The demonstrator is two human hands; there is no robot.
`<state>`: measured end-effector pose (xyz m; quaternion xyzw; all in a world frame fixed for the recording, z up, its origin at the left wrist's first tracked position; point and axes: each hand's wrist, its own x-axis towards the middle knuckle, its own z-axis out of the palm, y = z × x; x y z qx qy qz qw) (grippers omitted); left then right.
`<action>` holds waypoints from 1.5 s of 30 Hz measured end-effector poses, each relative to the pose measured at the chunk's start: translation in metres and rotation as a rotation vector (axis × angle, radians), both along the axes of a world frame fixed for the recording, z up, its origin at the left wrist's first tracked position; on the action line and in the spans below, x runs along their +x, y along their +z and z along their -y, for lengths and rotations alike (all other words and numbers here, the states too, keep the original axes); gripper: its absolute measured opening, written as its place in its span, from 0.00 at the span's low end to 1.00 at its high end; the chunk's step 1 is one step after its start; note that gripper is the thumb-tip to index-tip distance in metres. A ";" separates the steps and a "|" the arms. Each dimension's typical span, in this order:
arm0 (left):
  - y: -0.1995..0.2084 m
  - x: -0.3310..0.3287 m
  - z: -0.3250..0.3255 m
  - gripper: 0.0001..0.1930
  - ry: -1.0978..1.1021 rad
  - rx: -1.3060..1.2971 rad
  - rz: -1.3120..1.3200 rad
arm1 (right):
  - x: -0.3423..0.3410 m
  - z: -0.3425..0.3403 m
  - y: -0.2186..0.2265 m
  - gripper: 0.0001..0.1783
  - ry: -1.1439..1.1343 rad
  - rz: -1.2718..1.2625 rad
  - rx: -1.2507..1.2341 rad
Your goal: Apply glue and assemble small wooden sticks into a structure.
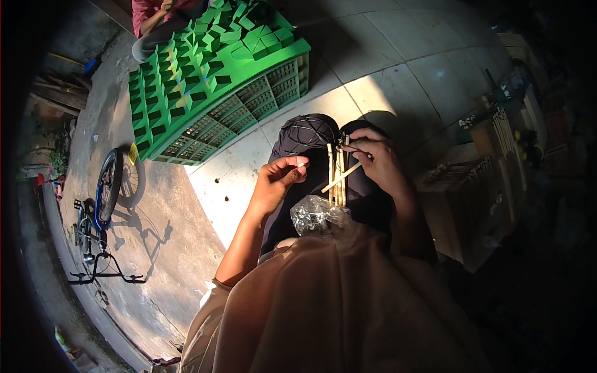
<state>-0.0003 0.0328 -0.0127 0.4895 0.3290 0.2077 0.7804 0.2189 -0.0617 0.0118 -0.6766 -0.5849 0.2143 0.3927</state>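
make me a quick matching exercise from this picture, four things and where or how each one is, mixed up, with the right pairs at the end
Things
1. pale sticks
2. plastic bag
3. crate
4. bicycle

Place or state
A. green, with many angular green pieces on top
B. at the picture's left, with a shadow on the ground
C. by the right hand, one slanting across others
D. clear and crumpled

Pairs: 1-C, 2-D, 3-A, 4-B

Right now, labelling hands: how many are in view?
3: left hand left of the sticks, right hand holding one, another person's hand at top; others may be hidden.
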 end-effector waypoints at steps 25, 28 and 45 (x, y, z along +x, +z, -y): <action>0.008 0.010 0.018 0.10 0.035 -0.110 0.166 | -0.026 -0.012 0.028 0.04 0.159 -0.278 0.096; 0.010 0.009 0.019 0.10 0.045 -0.148 0.205 | -0.028 -0.013 0.025 0.03 0.124 -0.276 0.092; 0.009 0.001 0.018 0.08 0.195 -0.065 0.233 | -0.040 -0.017 0.037 0.05 0.103 -0.278 0.192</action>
